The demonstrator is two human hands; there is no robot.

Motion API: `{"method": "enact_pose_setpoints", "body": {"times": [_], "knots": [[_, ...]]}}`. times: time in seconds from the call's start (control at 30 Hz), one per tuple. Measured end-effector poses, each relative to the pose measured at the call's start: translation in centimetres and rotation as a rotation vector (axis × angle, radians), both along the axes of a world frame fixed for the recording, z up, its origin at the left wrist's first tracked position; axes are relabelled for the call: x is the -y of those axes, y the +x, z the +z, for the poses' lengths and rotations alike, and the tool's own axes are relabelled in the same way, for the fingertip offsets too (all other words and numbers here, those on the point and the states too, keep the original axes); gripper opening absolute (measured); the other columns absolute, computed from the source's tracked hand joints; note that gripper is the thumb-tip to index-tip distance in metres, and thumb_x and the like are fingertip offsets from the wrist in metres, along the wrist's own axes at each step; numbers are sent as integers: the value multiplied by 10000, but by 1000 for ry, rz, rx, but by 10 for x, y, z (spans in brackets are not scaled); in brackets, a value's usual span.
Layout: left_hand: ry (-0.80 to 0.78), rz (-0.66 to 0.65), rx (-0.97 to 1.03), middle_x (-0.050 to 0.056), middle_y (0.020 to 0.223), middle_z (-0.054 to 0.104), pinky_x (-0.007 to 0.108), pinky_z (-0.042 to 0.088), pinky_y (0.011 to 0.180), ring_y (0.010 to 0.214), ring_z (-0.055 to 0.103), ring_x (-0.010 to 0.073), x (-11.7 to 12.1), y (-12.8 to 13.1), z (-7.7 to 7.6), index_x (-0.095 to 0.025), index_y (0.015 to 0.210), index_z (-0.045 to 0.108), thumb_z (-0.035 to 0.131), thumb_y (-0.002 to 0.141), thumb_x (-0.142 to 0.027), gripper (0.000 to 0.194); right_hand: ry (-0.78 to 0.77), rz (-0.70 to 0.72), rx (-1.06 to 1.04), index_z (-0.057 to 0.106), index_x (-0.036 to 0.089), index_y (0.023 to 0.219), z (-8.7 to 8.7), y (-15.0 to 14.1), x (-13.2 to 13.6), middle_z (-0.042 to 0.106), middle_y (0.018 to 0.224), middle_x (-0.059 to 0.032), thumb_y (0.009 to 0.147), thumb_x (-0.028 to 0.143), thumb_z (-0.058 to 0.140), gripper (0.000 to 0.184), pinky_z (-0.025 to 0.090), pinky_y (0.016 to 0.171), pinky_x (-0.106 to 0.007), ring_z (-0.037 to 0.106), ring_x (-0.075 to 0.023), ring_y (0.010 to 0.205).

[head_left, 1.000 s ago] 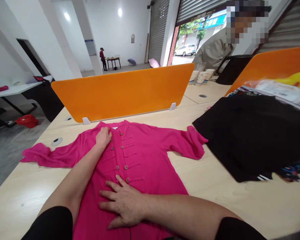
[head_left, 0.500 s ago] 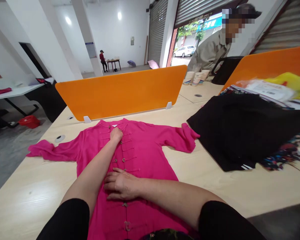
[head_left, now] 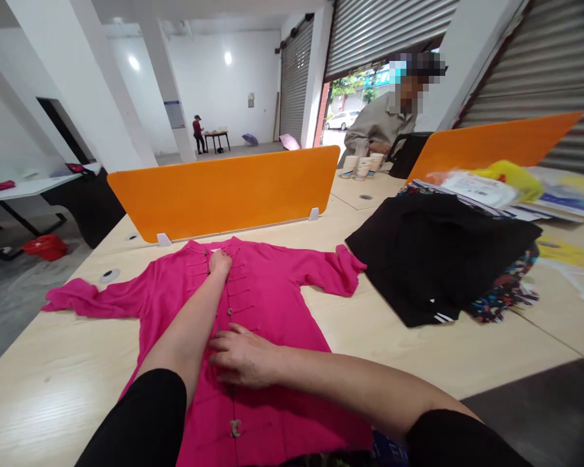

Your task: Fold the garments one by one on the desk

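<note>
A bright pink shirt (head_left: 267, 292) with a stand collar and knotted front fastenings lies front side up on the pale wooden table (head_left: 409, 363), sleeves spread to both sides. My left hand (head_left: 220, 263) is closed on the front opening of the shirt, just below the collar. Lower down, my right hand (head_left: 243, 357) rests over the shirt's front with its fingers apart, slightly blurred. Round metal-looking fasteners run down the middle, and my hands and forearm hide some of them. The hem near my body runs out of view.
An orange divider (head_left: 224, 194) stands behind the shirt. To the right lies a pile of folded clothes topped by a black garment (head_left: 433, 259), with plastic packages (head_left: 481, 187) behind. Paper cups (head_left: 363, 167) stand at the back near a seated person (head_left: 377, 123).
The view has turned slightly to the right, so more of the right side shows. My right hand has shifted a little over the shirt; my left hand stays below the collar.
</note>
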State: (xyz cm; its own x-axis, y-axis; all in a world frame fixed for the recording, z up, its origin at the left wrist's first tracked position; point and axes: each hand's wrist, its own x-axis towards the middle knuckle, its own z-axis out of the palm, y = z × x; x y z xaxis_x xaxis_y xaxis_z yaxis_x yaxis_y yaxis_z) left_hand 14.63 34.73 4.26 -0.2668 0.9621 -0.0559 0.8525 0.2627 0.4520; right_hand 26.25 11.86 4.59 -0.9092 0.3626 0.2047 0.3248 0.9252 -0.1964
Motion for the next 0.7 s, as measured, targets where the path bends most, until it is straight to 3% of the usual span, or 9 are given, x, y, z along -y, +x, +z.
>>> {"method": "enact_pose_setpoints", "body": {"times": [0.1, 0.23, 0.37, 0.47, 0.6, 0.7], "knots": [[107, 13, -11, 79, 1145, 605, 409, 519, 849, 996, 602, 196, -4, -7, 0, -162, 1152, 577, 568, 894, -384, 341, -66, -48, -53, 609, 184, 1141, -13, 14, -13, 592, 1279, -100, 940, 362, 519, 283, 324, 1043, -464, 496, -217, 1215], [208, 15, -46, 66, 982, 656, 345, 474, 814, 956, 610, 202, -12, -15, -2, -180, 990, 619, 494, 910, -281, 179, -172, -20, -115, 585, 231, 1218, -23, 21, -31, 547, 1354, -82, 957, 370, 498, 309, 231, 1118, -483, 437, -181, 1299], [246, 9, -85, 77, 893, 666, 321, 431, 750, 918, 615, 233, -17, -19, -9, -195, 900, 611, 460, 872, -215, 155, -198, 18, -154, 632, 204, 1169, -14, 21, -50, 599, 1258, -97, 927, 319, 557, 279, 383, 1029, -361, 554, -181, 1151], [265, -4, -104, 78, 883, 662, 314, 417, 739, 885, 607, 227, -21, -20, -10, -192, 895, 601, 445, 866, -214, 160, -198, -47, -228, 644, 185, 1142, 1, 28, -60, 614, 1210, -103, 933, 297, 535, 261, 440, 957, -320, 577, -188, 1100], [296, -22, -128, 80, 932, 653, 312, 418, 770, 904, 592, 216, -27, -24, -5, -186, 961, 590, 405, 884, -222, 204, -235, -242, -239, 624, 157, 1152, 13, 41, -49, 611, 1211, -114, 955, 315, 483, 290, 427, 987, -362, 556, -205, 1132], [296, -57, -155, 99, 960, 644, 329, 430, 799, 925, 589, 227, -25, -27, -5, -172, 1010, 593, 382, 886, -195, 247, -235, -308, -93, 547, 174, 1294, 2, 44, -26, 521, 1361, -141, 950, 463, 463, 457, 312, 1075, -523, 451, -272, 1270]]}}
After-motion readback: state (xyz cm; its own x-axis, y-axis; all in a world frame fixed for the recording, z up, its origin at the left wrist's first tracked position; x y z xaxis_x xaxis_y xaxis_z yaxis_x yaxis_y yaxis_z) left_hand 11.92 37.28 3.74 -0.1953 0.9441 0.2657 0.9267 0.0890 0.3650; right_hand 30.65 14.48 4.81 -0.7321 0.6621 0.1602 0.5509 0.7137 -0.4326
